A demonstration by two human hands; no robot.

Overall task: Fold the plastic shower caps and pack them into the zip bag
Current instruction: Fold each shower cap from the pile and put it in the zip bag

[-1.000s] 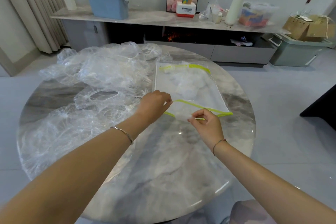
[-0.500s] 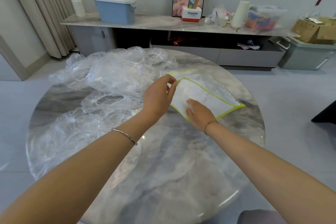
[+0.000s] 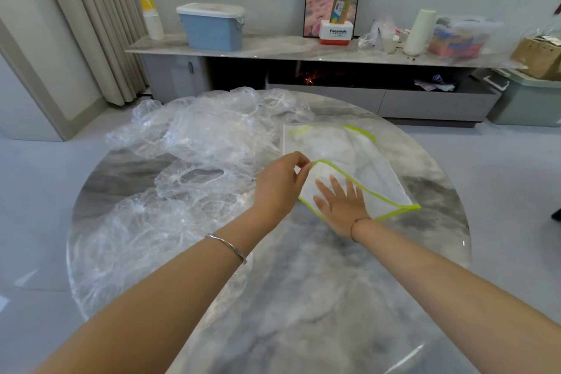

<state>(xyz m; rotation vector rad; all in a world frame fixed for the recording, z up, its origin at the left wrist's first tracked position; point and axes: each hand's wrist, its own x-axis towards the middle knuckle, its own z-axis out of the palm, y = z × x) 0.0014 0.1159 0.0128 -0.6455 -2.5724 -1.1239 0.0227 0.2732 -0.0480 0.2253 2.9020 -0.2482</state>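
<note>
Head, left hand (image 3: pixel 279 182) pinching zip bag (image 3: pixel 375 174) edge

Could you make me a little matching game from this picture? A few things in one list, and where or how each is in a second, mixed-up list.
1. left hand
2. right hand
3. shower caps
4. blue bin

A. heaped on the table's left side
B. flat, fingers straight, at the zip bag's mouth
C. on the sideboard beyond the table
D. pinches the zip bag's green edge

Pairs: 1-D, 2-B, 3-A, 4-C
</note>
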